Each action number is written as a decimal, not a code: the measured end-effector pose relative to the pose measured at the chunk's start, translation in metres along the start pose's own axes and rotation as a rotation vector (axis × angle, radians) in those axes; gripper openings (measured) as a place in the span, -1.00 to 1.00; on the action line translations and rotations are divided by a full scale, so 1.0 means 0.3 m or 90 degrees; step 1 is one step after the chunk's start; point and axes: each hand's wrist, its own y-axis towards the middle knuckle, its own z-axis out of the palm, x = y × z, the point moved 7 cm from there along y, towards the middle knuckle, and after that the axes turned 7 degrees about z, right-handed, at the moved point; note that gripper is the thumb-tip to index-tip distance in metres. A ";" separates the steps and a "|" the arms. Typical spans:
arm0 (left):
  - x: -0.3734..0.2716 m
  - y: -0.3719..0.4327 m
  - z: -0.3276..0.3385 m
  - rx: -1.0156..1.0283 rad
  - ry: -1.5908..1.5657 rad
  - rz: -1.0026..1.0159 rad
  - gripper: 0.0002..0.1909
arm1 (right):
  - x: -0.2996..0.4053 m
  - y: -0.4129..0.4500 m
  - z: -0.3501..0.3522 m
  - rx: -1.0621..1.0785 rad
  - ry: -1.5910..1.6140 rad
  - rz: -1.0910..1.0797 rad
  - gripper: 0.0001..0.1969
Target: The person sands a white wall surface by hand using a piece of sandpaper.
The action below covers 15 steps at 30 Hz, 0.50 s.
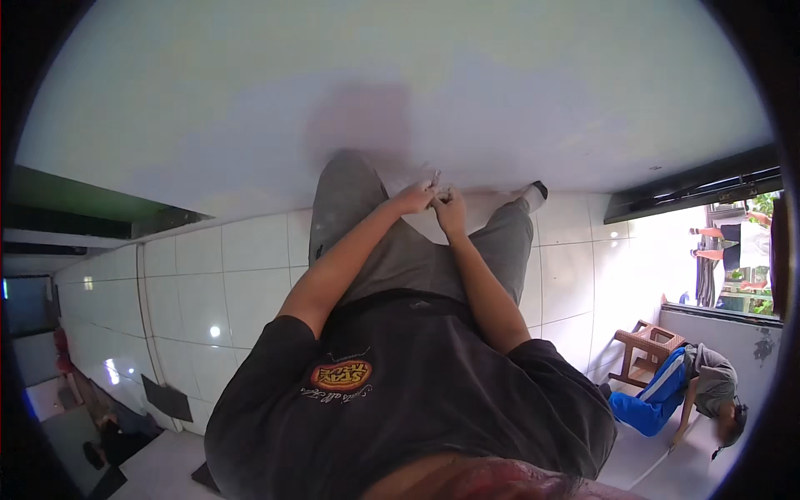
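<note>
In front of my lap, close to a pale wall (pixel 250 100), my two hands meet. My left hand (pixel 414 199) is curled around a small, pale, stick-like object (pixel 436 177), whose end sticks up past the fingers; its exact kind is too small to tell. The curled fingers of my right hand (pixel 451 215) touch the left fingertips and pinch a small greyish piece (pixel 444 194). Whether the two pieces are one thing is hidden by the fingers. Whitish smears show on the fingers. My grey trousers (pixel 400 269) are below, knees apart.
White glossy tiles (pixel 256 247) cover the floor around me. At the right, a person (pixel 712 381) in blue trousers bends near a brown plastic stool (pixel 650 353), a long thin stick (pixel 656 459) at their hand. Another person (pixel 753 244) stands outside the doorway. Dark ledges (pixel 69 219) jut at the left.
</note>
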 end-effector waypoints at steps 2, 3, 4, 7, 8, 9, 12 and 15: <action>0.007 -0.010 -0.017 -0.026 -0.038 -0.044 -0.68 | 0.024 0.002 0.012 0.012 0.020 -0.045 -0.84; 0.006 -0.007 -0.023 -0.032 -0.089 -0.061 -0.71 | 0.029 0.015 0.005 0.011 0.011 -0.060 -0.83; 0.007 -0.005 -0.024 -0.036 -0.140 -0.079 -0.74 | 0.031 0.021 -0.006 0.010 0.002 -0.075 -0.82; 0.024 -0.015 -0.053 -0.076 -0.106 -0.034 -0.79 | 0.002 0.030 -0.052 -0.029 -0.104 -0.032 -0.79; 0.043 -0.013 -0.058 -0.069 -0.089 -0.040 -0.79 | -0.014 0.042 -0.064 -0.029 -0.066 0.003 -0.76; 0.074 -0.007 -0.099 -0.072 -0.056 -0.039 -0.79 | -0.018 0.078 -0.055 -0.024 -0.017 0.023 -0.72; 0.107 0.003 -0.082 -0.033 0.074 -0.034 -0.78 | -0.063 0.100 -0.111 -0.010 0.124 0.123 -0.55; 0.113 -0.002 -0.038 0.001 0.151 -0.059 -0.77 | -0.056 0.086 -0.129 0.007 0.255 0.139 -0.33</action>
